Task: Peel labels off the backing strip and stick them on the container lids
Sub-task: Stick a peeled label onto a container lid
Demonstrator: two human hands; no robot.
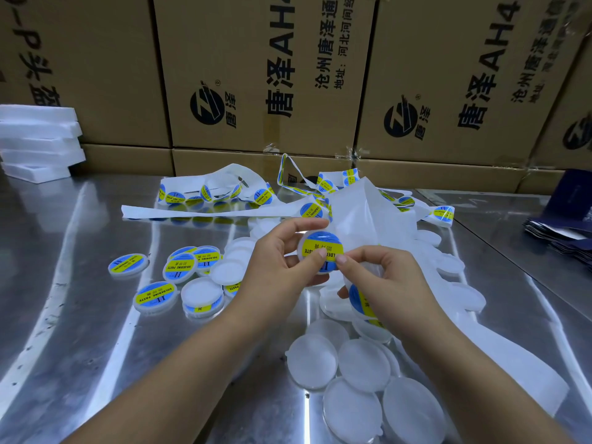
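Left grip (275,254) pinching lid (301,249) by rim, just above counter (80,251) centre. Right grip (384,277) clutching backing strip (362,213), thumb pressing blue-yellow label (322,242) onto that lid. Labelled lids (179,267) lying left; plain lids (362,363) lying near, right of centre.

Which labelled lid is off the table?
The lid gripped between the left hand and right hand; the other labelled lids lie on the table.

Head-height, forward-down, close over table (80,283)
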